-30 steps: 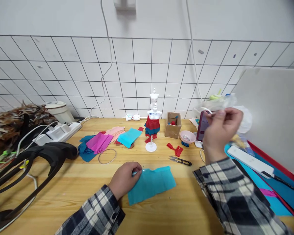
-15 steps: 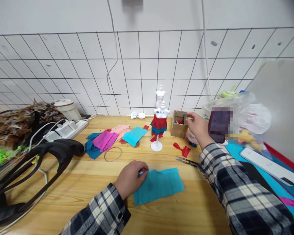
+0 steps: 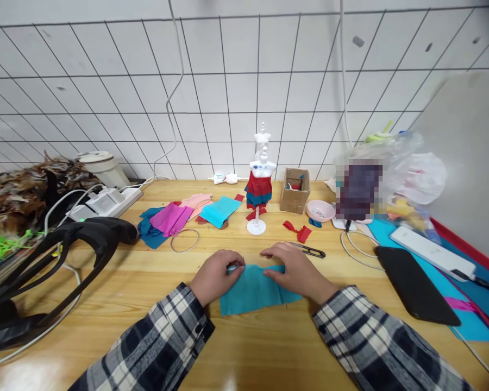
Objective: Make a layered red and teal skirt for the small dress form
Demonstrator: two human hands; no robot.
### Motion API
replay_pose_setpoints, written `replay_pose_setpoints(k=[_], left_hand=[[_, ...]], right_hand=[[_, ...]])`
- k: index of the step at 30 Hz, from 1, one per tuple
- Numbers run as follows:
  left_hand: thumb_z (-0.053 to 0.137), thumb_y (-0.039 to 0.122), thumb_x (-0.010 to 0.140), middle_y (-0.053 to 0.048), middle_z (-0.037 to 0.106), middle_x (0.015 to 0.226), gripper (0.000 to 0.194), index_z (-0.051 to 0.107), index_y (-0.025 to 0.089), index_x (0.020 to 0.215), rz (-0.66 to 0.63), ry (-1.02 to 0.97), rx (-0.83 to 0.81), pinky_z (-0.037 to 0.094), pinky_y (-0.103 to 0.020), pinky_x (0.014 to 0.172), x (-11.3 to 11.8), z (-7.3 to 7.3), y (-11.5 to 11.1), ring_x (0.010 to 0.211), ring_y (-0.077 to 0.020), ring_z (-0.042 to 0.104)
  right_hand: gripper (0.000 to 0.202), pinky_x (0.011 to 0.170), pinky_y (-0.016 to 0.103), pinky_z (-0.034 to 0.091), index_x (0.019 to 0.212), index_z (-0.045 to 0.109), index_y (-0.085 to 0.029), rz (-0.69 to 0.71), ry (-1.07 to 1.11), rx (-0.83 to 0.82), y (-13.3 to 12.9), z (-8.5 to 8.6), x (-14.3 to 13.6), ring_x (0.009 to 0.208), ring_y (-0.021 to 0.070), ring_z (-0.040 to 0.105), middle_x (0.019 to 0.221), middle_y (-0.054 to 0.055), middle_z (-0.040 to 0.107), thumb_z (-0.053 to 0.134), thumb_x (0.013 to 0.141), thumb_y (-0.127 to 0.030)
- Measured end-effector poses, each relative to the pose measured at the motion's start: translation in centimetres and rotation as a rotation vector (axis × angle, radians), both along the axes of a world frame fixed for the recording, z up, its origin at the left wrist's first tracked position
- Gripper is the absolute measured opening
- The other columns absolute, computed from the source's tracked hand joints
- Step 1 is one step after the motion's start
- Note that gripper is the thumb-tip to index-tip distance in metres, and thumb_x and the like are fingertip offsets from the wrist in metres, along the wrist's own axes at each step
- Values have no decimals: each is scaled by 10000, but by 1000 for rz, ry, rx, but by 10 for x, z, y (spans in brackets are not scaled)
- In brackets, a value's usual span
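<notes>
A teal cloth piece (image 3: 248,293) lies on the wooden table in front of me. My left hand (image 3: 218,276) pinches its upper left edge between thumb and fingers. Over its upper right part is my right hand (image 3: 295,270), thumb and fingers apart, the thumb touching the cloth. Behind my right hand, small scissors (image 3: 314,251) lie partly hidden. Beyond the cloth stands a small white dress form (image 3: 263,168) wearing a red and blue layered skirt (image 3: 259,189).
Coloured cloth pieces (image 3: 173,218) and a thin hoop (image 3: 185,240) lie left of the form. A cardboard box (image 3: 294,198), pink bowl (image 3: 321,210) and red scraps (image 3: 303,234) are right. A black headset frame (image 3: 101,255) sits left, a dark phone (image 3: 415,285) right.
My right hand has come back from the cardboard box to the teal cloth. My left hand keeps its pinch on the cloth. The camera view has tilted up slightly.
</notes>
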State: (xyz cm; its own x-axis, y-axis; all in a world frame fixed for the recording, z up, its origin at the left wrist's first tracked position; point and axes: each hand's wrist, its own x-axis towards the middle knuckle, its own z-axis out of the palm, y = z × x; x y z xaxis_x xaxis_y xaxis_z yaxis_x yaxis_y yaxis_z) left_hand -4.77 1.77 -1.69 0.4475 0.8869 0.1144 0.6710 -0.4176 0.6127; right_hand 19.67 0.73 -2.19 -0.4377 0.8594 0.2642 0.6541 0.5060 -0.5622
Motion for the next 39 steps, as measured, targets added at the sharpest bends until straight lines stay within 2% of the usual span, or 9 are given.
replay_pose_setpoints(k=[5,9,16,20,25,31,33,36,39], left_hand=[[575,192,830,-23,710,860,120,692,201,859,-18,4,-1,454,-303,793,0,2,-1,860,-180,619],[575,198,828,-24,713,873,122,690,201,869,-17,9,-4,455,-303,797,0,3,-2,866,-180,620],[570,211,812,-32,715,886,139,694,203,874,-18,34,-28,458,-305,791,-1,5,-1,871,-187,623],[570,211,810,-34,716,889,142,694,203,878,-13,38,-35,460,-302,790,-3,5,-1,872,-187,625],[576,199,816,-30,717,883,131,691,205,878,-29,33,-6,461,-292,785,-4,5,-2,873,-182,624],[586,192,814,-31,717,874,118,690,207,868,-34,36,16,475,-301,774,-3,5,-2,861,-189,630],[588,189,812,-33,717,869,116,691,206,863,-26,32,15,478,-299,771,-2,5,-3,855,-188,632],[588,188,820,-31,717,866,115,692,204,866,-27,23,24,476,-301,781,-1,4,-3,856,-184,633],[596,192,824,-31,714,870,110,693,203,875,-28,17,30,471,-308,792,0,2,-3,858,-184,629]], right_hand=[[223,830,349,528,1013,710,-213,-172,141,79,10,-4,15,936,199,668,997,59,733,532,893,-154],[190,826,345,552,957,747,-240,-336,273,185,12,-2,29,907,202,698,965,39,761,570,893,-258],[291,866,369,549,1123,728,-244,-636,473,372,58,40,47,954,217,713,1051,39,765,571,898,-341],[342,932,376,508,1203,694,-240,-728,335,474,110,57,66,1006,217,695,1064,46,762,549,901,-306],[334,963,421,451,1137,728,-240,-753,62,418,147,54,81,1090,259,617,1153,79,721,589,859,-363],[268,862,412,454,944,733,-182,-768,192,543,98,32,70,857,244,610,925,92,723,538,892,-358],[279,806,381,474,991,707,-195,-622,272,439,61,19,53,850,227,619,946,87,721,492,935,-364],[301,913,399,461,1142,672,-241,-59,114,145,14,3,24,1045,243,608,1109,79,699,595,903,-407],[380,938,421,445,1199,628,-246,79,31,36,-6,-2,4,1079,257,589,1164,77,670,676,849,-385]])
